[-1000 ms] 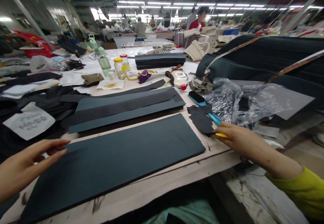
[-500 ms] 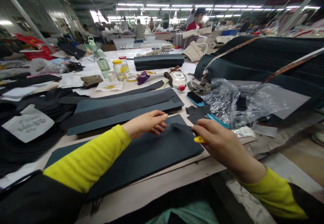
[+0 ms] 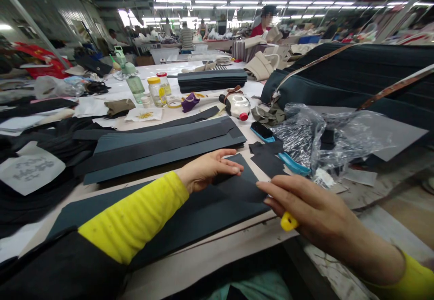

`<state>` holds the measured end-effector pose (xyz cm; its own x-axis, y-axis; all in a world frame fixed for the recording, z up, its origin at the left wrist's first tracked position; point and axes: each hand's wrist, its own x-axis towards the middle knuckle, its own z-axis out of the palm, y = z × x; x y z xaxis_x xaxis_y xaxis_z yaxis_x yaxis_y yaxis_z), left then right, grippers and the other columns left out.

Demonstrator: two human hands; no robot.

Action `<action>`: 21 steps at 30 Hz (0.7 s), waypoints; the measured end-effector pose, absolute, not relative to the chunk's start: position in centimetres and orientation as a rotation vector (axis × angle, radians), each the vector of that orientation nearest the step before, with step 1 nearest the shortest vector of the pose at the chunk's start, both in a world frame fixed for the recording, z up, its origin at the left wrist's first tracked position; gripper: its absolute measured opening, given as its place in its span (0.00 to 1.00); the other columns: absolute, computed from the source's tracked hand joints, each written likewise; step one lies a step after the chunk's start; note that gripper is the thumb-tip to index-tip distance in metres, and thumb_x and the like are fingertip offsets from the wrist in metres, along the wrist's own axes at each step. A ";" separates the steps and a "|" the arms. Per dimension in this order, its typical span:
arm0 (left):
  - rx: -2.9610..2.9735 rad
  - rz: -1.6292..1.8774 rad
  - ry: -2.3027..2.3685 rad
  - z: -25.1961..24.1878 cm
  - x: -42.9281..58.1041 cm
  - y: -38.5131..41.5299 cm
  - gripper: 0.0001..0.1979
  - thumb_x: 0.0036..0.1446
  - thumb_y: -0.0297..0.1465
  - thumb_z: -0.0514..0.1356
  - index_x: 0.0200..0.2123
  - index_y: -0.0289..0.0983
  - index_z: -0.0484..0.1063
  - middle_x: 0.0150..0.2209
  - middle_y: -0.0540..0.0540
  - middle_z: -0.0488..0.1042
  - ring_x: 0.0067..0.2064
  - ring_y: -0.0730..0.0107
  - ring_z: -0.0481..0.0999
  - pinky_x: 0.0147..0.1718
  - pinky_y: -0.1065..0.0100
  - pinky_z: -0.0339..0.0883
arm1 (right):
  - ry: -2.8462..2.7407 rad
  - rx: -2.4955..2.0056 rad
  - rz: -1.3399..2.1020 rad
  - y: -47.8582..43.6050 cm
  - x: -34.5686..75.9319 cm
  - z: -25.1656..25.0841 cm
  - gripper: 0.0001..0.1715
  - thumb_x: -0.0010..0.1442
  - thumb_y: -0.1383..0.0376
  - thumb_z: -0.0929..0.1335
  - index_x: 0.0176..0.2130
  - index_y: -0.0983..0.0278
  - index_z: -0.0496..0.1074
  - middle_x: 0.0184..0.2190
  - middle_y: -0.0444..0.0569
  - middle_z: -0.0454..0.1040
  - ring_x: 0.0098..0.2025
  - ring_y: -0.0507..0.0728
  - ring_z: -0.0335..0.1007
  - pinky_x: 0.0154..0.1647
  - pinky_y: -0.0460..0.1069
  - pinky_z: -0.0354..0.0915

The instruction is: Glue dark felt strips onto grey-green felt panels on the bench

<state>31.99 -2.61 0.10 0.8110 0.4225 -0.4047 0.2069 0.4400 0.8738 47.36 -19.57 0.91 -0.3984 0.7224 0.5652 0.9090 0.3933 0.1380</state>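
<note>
Lying well to the left of the dark grey foam sheet, a printed white paper is resting on a heap of black fabric, and the person's left arm in a yellow sleeve is stretching across the sheet's near part. Beyond the sheet, a glass bottle and a yellow-lidded jar are standing on the white-covered surface, while long layered dark strips are lying just behind the sheet, parallel to it. The sheet is lying flat on the surface, and the left hand is resting on it with its grip open, its fingers stretched flat across a smaller dark piece that is sitting on top of the sheet. Farther behind the sheet, a stack of dark panels and a white bottle with a red cap are standing near each other. Just beside the sheet's right end, the right hand is holding its grip closed, fingers curled around a yellow-handled tool, most of which is hidden inside the hand. To the right of the sheet, dark offcuts are lying beside a crumpled clear plastic bag.
</note>
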 end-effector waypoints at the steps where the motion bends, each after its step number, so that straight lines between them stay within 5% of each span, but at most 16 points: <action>1: 1.145 0.133 0.624 0.1 31.8 -2.3 0.30 0.45 0.18 0.62 0.53 0.32 0.60 0.34 0.46 0.74 0.31 0.78 0.73 0.39 0.72 0.63 | -2.203 -1.409 -0.599 -19.5 47.8 1.6 0.15 0.64 0.68 0.60 0.51 0.69 0.62 0.43 0.55 0.64 0.43 0.56 0.63 0.43 0.49 0.61; 8: 1.626 -0.023 0.661 -1.0 31.9 -1.1 0.20 0.49 0.18 0.56 0.47 0.32 0.66 0.30 0.50 0.72 0.31 0.78 0.70 0.38 0.72 0.62 | -1.983 -1.445 -0.311 -17.9 50.6 6.3 0.16 0.67 0.61 0.56 0.33 0.60 0.66 0.30 0.46 0.69 0.31 0.52 0.65 0.30 0.48 0.61; 12: 1.935 -0.010 0.655 -1.4 31.5 -0.9 0.18 0.53 0.27 0.56 0.48 0.32 0.66 0.37 0.47 0.71 0.36 0.72 0.71 0.40 0.70 0.64 | -1.951 -1.480 -0.125 -16.9 51.4 5.7 0.11 0.64 0.61 0.61 0.35 0.61 0.70 0.34 0.47 0.73 0.35 0.53 0.69 0.34 0.47 0.66; 16: 2.189 -0.099 0.684 -1.1 30.2 -0.8 0.27 0.49 0.35 0.61 0.53 0.35 0.63 0.43 0.44 0.70 0.42 0.65 0.71 0.43 0.67 0.64 | -2.077 -1.430 -0.031 -16.8 51.8 4.4 0.08 0.61 0.61 0.64 0.38 0.60 0.71 0.38 0.46 0.73 0.39 0.53 0.69 0.40 0.47 0.67; 21: 2.282 -0.199 0.680 -1.0 29.4 -1.0 0.32 0.45 0.28 0.62 0.56 0.38 0.61 0.47 0.44 0.69 0.46 0.64 0.70 0.47 0.67 0.62 | -2.109 -1.376 0.071 -16.4 51.0 3.6 0.06 0.61 0.63 0.64 0.36 0.62 0.71 0.36 0.46 0.71 0.39 0.50 0.68 0.38 0.43 0.66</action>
<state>29.42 -0.99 -1.04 0.8477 0.4135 -0.3324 0.5275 -0.5901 0.6111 50.95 -16.42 3.58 -0.2719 0.8454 0.4598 0.8125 0.4577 -0.3610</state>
